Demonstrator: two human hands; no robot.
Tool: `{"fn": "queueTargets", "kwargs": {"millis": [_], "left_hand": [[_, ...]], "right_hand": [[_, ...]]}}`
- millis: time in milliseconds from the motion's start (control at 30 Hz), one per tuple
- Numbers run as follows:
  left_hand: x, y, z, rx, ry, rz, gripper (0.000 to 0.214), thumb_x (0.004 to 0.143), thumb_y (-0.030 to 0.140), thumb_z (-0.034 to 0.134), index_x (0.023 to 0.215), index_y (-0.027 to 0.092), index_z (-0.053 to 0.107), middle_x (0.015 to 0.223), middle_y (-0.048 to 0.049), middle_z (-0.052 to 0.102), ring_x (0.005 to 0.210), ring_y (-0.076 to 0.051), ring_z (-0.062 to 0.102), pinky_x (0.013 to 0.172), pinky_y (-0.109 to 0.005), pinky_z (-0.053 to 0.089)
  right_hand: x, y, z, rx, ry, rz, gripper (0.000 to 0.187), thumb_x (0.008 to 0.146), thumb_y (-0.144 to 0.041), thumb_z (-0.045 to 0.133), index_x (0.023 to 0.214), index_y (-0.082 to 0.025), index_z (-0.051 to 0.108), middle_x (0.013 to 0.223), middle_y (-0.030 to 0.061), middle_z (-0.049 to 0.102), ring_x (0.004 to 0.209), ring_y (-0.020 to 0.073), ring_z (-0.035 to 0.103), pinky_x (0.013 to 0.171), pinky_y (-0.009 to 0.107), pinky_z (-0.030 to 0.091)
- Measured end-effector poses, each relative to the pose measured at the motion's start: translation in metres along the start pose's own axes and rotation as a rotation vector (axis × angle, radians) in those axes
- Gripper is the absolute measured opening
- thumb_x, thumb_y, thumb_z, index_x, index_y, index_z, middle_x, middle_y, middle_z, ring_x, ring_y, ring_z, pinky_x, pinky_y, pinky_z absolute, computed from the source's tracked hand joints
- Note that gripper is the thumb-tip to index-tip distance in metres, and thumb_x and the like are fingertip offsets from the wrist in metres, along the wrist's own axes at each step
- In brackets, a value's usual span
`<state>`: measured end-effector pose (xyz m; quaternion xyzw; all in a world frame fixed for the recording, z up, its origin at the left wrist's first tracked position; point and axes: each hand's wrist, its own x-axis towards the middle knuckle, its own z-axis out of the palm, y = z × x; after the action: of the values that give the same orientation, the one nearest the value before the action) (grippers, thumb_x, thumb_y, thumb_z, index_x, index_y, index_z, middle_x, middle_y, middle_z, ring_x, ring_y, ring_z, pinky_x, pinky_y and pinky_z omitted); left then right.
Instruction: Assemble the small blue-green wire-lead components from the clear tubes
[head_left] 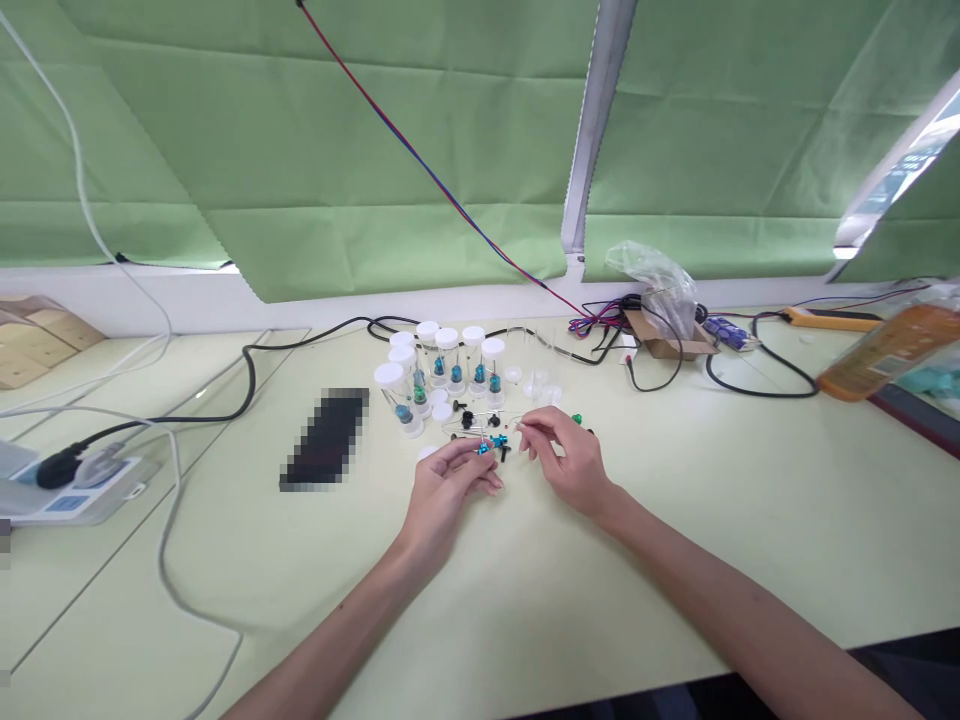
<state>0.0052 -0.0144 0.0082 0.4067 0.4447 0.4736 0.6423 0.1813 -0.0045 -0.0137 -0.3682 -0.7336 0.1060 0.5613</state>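
Between its thumb and fingers my left hand grips a small blue metal part with a thin pin pointing up. My right hand is beside it, apart from that part, with thumb and forefinger pinched together; whatever is in the pinch is too small to name. Another blue part lies just beyond my left fingertips. Small black pieces and thin metal rods are scattered behind the hands. Clear tubes with white caps stand in a cluster farther back, with blue or green parts inside.
A pixelated dark rectangle lies left of the tubes. A power strip with cables is at the far left. Back right are an open cardboard box with a plastic bag, tangled wires, a yellow device and an orange bottle.
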Motion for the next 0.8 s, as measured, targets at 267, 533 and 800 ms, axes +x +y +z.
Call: {"fn": "queueTargets", "kwargs": {"millis": [267, 533, 800], "left_hand": [[-0.001, -0.006, 0.003, -0.003, -0.015, -0.002, 0.032, 0.067, 0.026, 0.079, 0.092, 0.011, 0.067, 0.069, -0.0033, 0.067, 0.058, -0.015, 0.064, 0.059, -0.026, 0.053], [0.0, -0.012, 0.003, 0.032, -0.052, 0.009, 0.029, 0.07, 0.028, 0.078, 0.092, 0.011, 0.068, 0.071, -0.0051, 0.069, 0.058, -0.015, 0.065, 0.059, -0.027, 0.054], [-0.001, -0.013, 0.006, 0.021, -0.058, 0.007, 0.029, 0.068, 0.028, 0.079, 0.089, 0.011, 0.068, 0.067, -0.0043, 0.067, 0.056, -0.016, 0.065, 0.057, -0.028, 0.054]], "right_hand": [[-0.001, -0.006, -0.001, -0.019, 0.071, -0.24, 0.043, 0.093, -0.002, 0.043, 0.125, -0.025, 0.06, 0.097, 0.0075, 0.069, 0.077, 0.0149, 0.066, 0.06, 0.027, 0.057], [-0.002, -0.012, 0.007, -0.027, 0.177, -0.212, 0.033, 0.09, -0.005, 0.056, 0.114, -0.024, 0.067, 0.086, 0.0048, 0.073, 0.067, 0.0149, 0.066, 0.06, 0.029, 0.058], [-0.001, -0.017, 0.01, -0.001, 0.227, -0.131, 0.025, 0.086, -0.006, 0.062, 0.103, -0.024, 0.069, 0.083, 0.0038, 0.073, 0.072, 0.0171, 0.068, 0.063, 0.031, 0.06]]}}
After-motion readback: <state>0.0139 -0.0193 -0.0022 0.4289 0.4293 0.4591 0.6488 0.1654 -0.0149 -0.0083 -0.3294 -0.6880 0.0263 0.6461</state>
